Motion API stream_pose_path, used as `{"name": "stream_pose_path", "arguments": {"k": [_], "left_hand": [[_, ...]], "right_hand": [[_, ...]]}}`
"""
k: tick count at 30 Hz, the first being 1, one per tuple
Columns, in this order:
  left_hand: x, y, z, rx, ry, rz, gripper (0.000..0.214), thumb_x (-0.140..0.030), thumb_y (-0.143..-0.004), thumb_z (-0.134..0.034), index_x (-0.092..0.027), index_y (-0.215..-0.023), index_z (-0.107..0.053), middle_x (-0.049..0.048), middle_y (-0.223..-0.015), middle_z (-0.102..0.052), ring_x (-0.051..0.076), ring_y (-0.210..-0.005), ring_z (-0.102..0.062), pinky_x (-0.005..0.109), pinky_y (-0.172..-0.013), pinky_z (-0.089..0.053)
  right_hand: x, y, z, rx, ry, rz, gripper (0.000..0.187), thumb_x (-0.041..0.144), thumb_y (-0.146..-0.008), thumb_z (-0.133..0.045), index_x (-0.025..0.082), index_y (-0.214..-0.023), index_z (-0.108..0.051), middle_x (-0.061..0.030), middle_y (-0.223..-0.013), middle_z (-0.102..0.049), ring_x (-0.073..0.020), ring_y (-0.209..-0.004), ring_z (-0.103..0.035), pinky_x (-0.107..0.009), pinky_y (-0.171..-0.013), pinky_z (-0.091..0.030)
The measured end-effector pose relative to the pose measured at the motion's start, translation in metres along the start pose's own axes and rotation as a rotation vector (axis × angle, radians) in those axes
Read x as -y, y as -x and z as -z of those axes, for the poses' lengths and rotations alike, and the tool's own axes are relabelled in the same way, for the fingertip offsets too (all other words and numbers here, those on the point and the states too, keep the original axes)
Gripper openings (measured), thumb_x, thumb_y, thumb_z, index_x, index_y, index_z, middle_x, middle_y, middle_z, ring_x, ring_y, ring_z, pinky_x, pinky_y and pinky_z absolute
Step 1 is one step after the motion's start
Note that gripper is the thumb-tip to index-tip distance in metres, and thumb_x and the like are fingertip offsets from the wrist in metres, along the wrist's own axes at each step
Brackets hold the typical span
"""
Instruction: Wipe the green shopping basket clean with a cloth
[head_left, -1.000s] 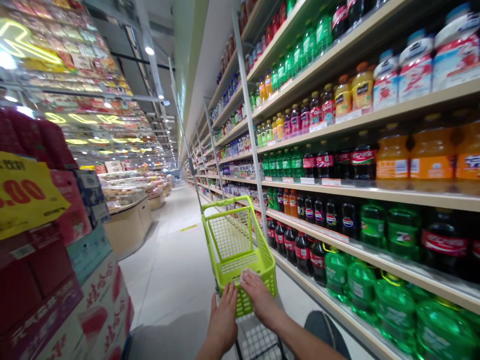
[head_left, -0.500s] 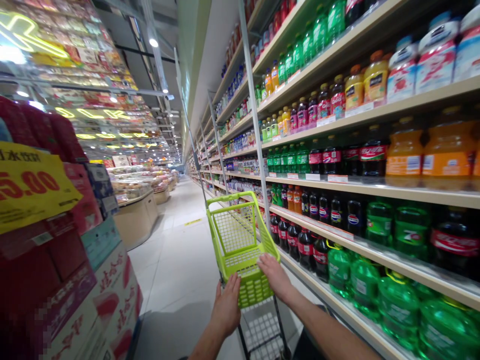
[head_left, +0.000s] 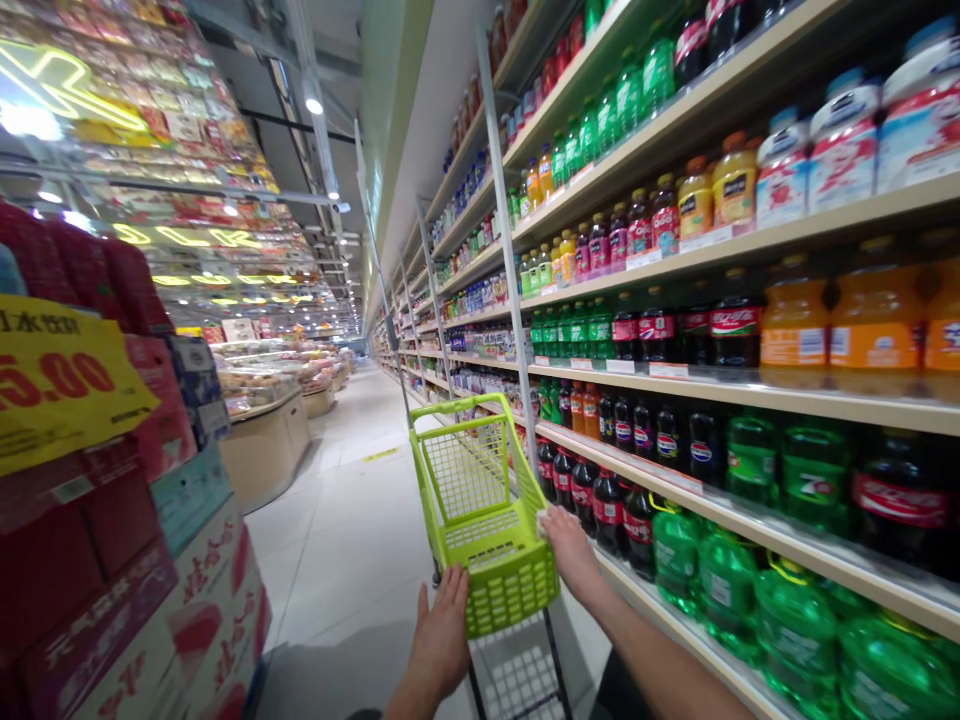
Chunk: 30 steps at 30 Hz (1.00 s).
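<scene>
A lime-green shopping cart basket [head_left: 510,590] stands in front of me on a dark wire frame, its mesh back raised at the far end. My left hand [head_left: 441,620] rests with outstretched fingers against the near left corner of the basket. Over at the basket's right side wall, my right hand [head_left: 571,555] has its fingers bent together around a small whitish piece, which looks like a tissue [head_left: 544,520]. Most of this piece is hidden by the fingers. Nothing lies in the basket.
Tall drink shelves [head_left: 735,375] run along the right, close to the cart. Stacked drink cartons [head_left: 187,620] with a yellow price sign [head_left: 67,385] stand on the left. Beyond them is a display counter [head_left: 262,450] beside the pale floor aisle [head_left: 337,530].
My right hand has moved from the basket's near right rim outward to its right side wall. The left hand has slid slightly down and left along the near corner.
</scene>
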<state>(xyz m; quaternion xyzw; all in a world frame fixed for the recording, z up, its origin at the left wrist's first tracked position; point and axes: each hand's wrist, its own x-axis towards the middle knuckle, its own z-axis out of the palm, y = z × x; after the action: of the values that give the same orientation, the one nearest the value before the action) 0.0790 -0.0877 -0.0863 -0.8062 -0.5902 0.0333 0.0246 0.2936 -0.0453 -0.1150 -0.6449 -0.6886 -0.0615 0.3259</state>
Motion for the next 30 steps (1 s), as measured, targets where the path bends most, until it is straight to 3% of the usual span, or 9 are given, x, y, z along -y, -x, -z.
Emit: {"name": "stream_pose_path", "arguments": {"k": [2, 7, 13, 15, 19, 21, 26, 28, 30], "left_hand": [[-0.001, -0.002, -0.002, -0.008, 0.018, -0.012, 0.088, -0.001, -0.053, -0.036, -0.015, -0.137, -0.014, 0.0021, -0.147, -0.010, 0.016, -0.135, -0.006, 0.046, -0.108, -0.002], [-0.001, -0.005, -0.002, -0.014, 0.045, -0.045, 0.084, -0.003, -0.056, -0.035, -0.016, -0.137, -0.018, 0.0027, -0.146, -0.016, 0.015, -0.134, -0.010, 0.046, -0.108, -0.002], [0.000, -0.004, -0.001, -0.018, 0.066, -0.055, 0.083, -0.005, -0.057, -0.036, -0.014, -0.137, -0.017, 0.0031, -0.146, -0.013, 0.017, -0.134, -0.008, 0.047, -0.108, 0.001], [-0.002, -0.003, -0.002, -0.016, 0.068, -0.061, 0.082, -0.007, -0.058, -0.036, -0.013, -0.137, -0.017, 0.0034, -0.147, -0.012, 0.018, -0.134, -0.007, 0.047, -0.108, 0.000], [-0.002, -0.003, -0.003, -0.026, 0.051, -0.069, 0.078, -0.007, -0.060, -0.035, -0.014, -0.136, -0.019, 0.0036, -0.146, -0.014, 0.016, -0.134, -0.009, 0.046, -0.108, -0.002], [0.001, -0.003, -0.004, -0.035, 0.046, -0.082, 0.078, -0.006, -0.061, -0.035, -0.014, -0.136, -0.020, 0.0041, -0.146, -0.016, 0.016, -0.134, -0.010, 0.046, -0.108, -0.002], [0.003, -0.003, -0.003, -0.036, 0.065, -0.082, 0.078, -0.007, -0.060, -0.035, -0.015, -0.136, -0.020, 0.0036, -0.146, -0.016, 0.015, -0.134, -0.010, 0.045, -0.108, -0.001], [0.001, -0.003, -0.002, -0.029, 0.071, -0.085, 0.079, -0.008, -0.060, -0.037, -0.014, -0.136, -0.020, 0.0039, -0.146, -0.016, 0.016, -0.134, -0.011, 0.044, -0.108, -0.001], [-0.001, -0.004, -0.001, -0.024, 0.077, -0.087, 0.079, -0.010, -0.060, -0.038, -0.014, -0.136, -0.020, 0.0039, -0.146, -0.015, 0.016, -0.134, -0.011, 0.044, -0.108, -0.002]], "right_hand": [[0.003, 0.001, -0.003, -0.007, -0.014, 0.012, 0.036, 0.007, -0.085, -0.036, 0.016, -0.113, -0.057, -0.0127, -0.125, -0.050, -0.0223, -0.121, -0.040, -0.043, -0.100, -0.030], [0.040, 0.008, -0.035, 0.001, -0.138, 0.356, 0.033, 0.010, -0.084, -0.043, 0.024, -0.110, -0.058, -0.0056, -0.122, -0.054, -0.0193, -0.118, -0.044, -0.040, -0.099, -0.033], [-0.007, -0.004, -0.001, -0.070, -0.035, 0.092, 0.033, 0.006, -0.082, -0.040, 0.019, -0.103, -0.062, -0.0101, -0.120, -0.055, -0.0219, -0.117, -0.044, -0.045, -0.099, -0.031], [0.002, 0.001, -0.007, -0.063, -0.046, 0.079, 0.035, 0.005, -0.082, -0.038, 0.018, -0.106, -0.061, -0.0114, -0.120, -0.055, -0.0221, -0.117, -0.045, -0.044, -0.099, -0.032], [0.043, 0.016, -0.033, 0.001, -0.152, 0.320, 0.037, 0.006, -0.081, -0.042, 0.019, -0.111, -0.058, -0.0085, -0.124, -0.052, -0.0206, -0.122, -0.039, -0.044, -0.101, -0.030], [0.041, 0.014, -0.029, 0.040, -0.162, 0.369, 0.038, 0.007, -0.080, -0.045, 0.021, -0.113, -0.056, -0.0062, -0.125, -0.051, -0.0188, -0.122, -0.038, -0.041, -0.102, -0.029], [-0.009, -0.004, 0.006, -0.022, -0.094, 0.119, 0.037, 0.006, -0.081, -0.039, 0.016, -0.110, -0.059, -0.0114, -0.122, -0.053, -0.0221, -0.119, -0.042, -0.045, -0.101, -0.028], [-0.005, -0.002, 0.002, -0.039, -0.087, 0.079, 0.038, 0.004, -0.080, -0.038, 0.015, -0.109, -0.059, -0.0128, -0.121, -0.053, -0.0227, -0.118, -0.043, -0.044, -0.100, -0.030], [0.016, 0.006, -0.014, -0.025, -0.112, 0.156, 0.039, 0.004, -0.079, -0.040, 0.016, -0.110, -0.059, -0.0113, -0.122, -0.054, -0.0218, -0.117, -0.044, -0.042, -0.099, -0.032]]}}
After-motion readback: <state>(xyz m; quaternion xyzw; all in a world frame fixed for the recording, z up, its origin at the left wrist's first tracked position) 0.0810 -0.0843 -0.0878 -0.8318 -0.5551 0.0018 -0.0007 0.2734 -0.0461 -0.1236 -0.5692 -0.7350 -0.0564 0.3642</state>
